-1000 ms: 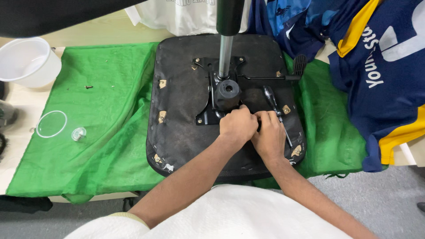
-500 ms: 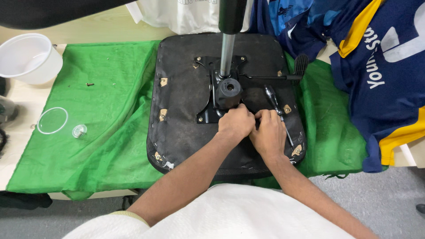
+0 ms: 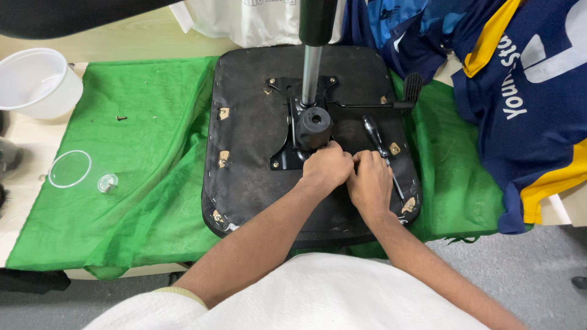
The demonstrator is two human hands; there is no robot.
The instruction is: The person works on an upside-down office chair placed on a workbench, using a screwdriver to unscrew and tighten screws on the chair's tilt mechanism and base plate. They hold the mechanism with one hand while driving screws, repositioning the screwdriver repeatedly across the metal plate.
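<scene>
Green cloth (image 3: 140, 183) on wooden table (image 3: 122, 43) | grey floor (image 3: 526, 263) | white cup (image 3: 36, 82)

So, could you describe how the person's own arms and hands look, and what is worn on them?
Both forearms are bare down to the left hand and the right hand. No gloves, rings, watch or bracelets are visible. The left arm comes out of a short white sleeve with a paler hem; the same white garment fills the bottom of the view.

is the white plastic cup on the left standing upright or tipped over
Upright. The white cup stands on the table with its round open mouth facing up, beside the green cloth.
</scene>
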